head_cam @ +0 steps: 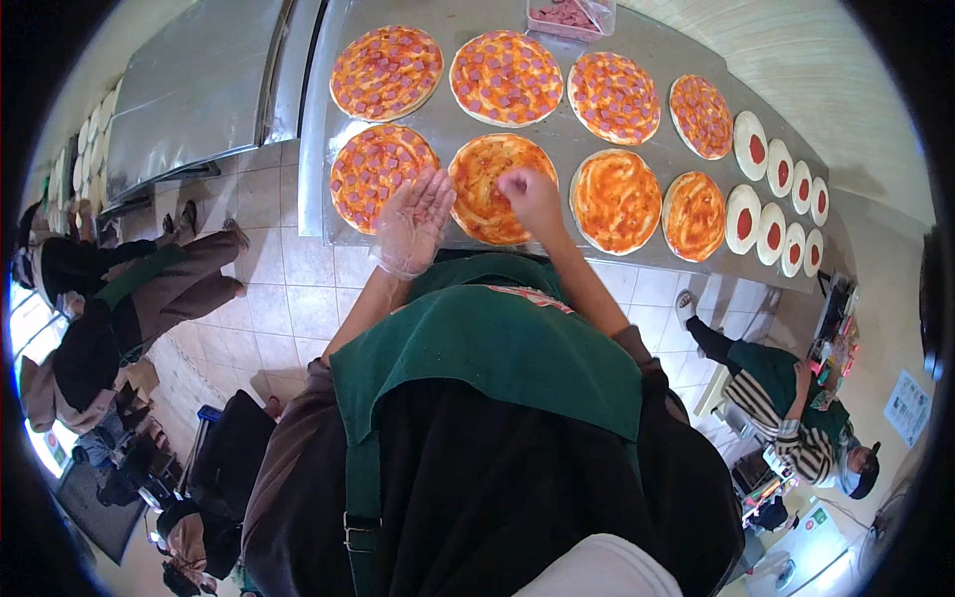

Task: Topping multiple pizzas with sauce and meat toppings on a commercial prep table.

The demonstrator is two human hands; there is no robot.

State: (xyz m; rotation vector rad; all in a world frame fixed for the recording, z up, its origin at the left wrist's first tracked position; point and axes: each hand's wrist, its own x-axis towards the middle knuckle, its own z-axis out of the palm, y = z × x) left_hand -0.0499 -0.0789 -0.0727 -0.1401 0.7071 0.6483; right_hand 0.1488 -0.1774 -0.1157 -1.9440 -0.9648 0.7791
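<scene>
My left hand (415,218), in a clear plastic glove, is turned palm up over the edge of a sauced pizza base topped with ham cubes (377,168). I make out nothing held in its palm. My right hand (531,195) is above the neighbouring pizza base with red sauce (489,153), its fingers curled and blurred; whether they pinch something is hidden. That base shows sauce and no ham cubes. Further right in the near row lie two more sauced bases, one a round base (615,201) and one a narrower-looking base (694,216).
Several ham-topped pizzas (506,78) form the far row on the steel table (440,127). A plastic tub of ham (571,19) stands at the back. Small dough rounds with sauce spots (744,219) fill the right end. People stand left and right, including a person in stripes (791,418).
</scene>
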